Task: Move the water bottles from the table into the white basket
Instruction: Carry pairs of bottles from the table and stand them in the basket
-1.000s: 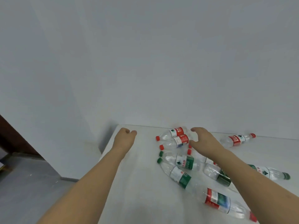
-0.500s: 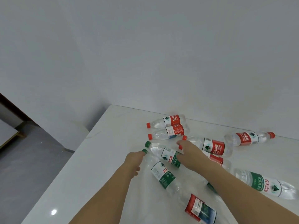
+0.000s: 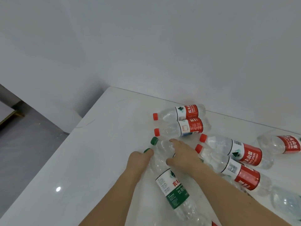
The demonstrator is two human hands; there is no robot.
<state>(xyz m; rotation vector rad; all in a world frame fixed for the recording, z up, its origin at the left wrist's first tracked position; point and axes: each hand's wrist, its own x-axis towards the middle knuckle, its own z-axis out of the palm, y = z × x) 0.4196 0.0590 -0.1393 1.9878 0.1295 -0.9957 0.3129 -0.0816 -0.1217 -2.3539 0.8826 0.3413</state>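
Both hands now lower on white table (image 3: 91,157). Right hand (image 3: 182,156) curls over upper green-capped bottle (image 3: 162,146), grip not closed; left hand (image 3: 138,160) wraps neck of green-label bottle (image 3: 172,188), closure hidden. Bottles lie on table: likely thin, crushable, slick; hold mid-body. White basket out of view; far-right bottles cropped.

Head camera looks down, near the table (image 3: 101,144).
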